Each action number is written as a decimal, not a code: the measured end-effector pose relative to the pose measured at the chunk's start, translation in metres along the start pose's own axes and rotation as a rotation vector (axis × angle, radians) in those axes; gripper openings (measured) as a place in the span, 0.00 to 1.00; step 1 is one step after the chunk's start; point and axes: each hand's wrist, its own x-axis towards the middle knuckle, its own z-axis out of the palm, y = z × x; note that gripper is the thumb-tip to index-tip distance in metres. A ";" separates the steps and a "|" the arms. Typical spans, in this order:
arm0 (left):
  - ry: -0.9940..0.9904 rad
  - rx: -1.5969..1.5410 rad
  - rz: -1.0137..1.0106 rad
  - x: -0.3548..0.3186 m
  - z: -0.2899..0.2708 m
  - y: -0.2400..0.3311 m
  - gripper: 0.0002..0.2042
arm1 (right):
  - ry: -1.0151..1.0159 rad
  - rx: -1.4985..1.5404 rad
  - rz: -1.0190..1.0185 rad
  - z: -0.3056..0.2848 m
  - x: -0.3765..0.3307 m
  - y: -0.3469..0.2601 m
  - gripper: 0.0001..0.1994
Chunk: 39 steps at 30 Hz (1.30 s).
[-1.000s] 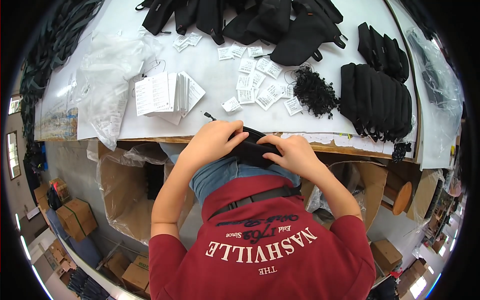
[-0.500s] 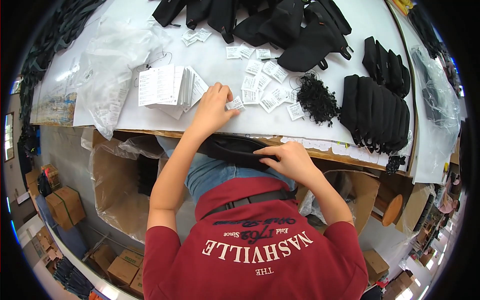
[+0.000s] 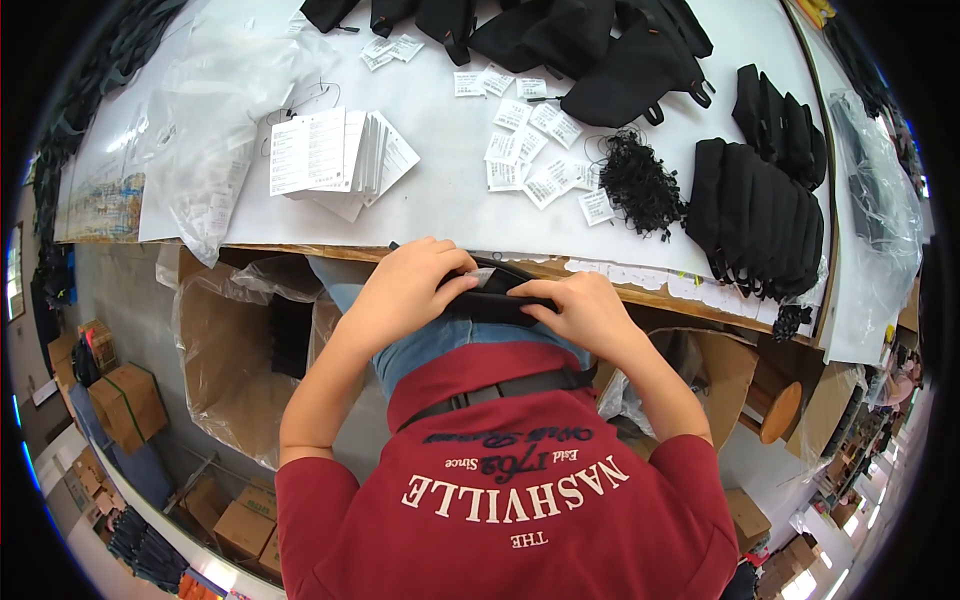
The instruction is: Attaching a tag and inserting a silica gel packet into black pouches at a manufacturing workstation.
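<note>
A black fabric pouch (image 3: pixel 496 308) lies across my lap at the table's near edge, its mouth spread apart. My right hand (image 3: pixel 582 308) pinches the right side of that mouth between thumb and fingers. At the left end of the opening is my left hand (image 3: pixel 412 288), closed, its fingertips at the mouth. A small white sachet (image 3: pixel 484 275) shows partly beside those fingertips; the pouch and fingers hide the rest. More printed white sachets (image 3: pixel 552 182) lie scattered on the table beyond my hands.
On the white-topped table (image 3: pixel 430 205) are a stack of white cards (image 3: pixel 322 150), a clear plastic bag (image 3: pixel 205 130) and a heap of black cords (image 3: pixel 640 185). Black pouches stand in a row (image 3: pixel 755 205) at right; others pile (image 3: pixel 640 75) at the back. Open cartons (image 3: pixel 225 365) sit below.
My left hand has come back from the table to the pouch's mouth, and the sachet it was touching has left the tabletop. My right hand keeps hold of the pouch, which now gapes wider.
</note>
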 end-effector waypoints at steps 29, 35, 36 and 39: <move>0.300 0.447 0.141 0.028 0.021 0.012 0.14 | 0.438 -0.313 -0.195 -0.023 0.017 0.012 0.14; 0.215 0.554 0.136 0.038 0.019 0.012 0.14 | 0.448 -0.303 -0.193 -0.020 0.016 0.013 0.14; 0.218 0.535 0.147 0.038 0.020 0.010 0.13 | 0.447 -0.304 -0.195 -0.019 0.016 0.014 0.14; 0.210 0.518 0.144 0.039 0.020 0.010 0.12 | 0.438 -0.317 -0.197 -0.018 0.015 0.015 0.13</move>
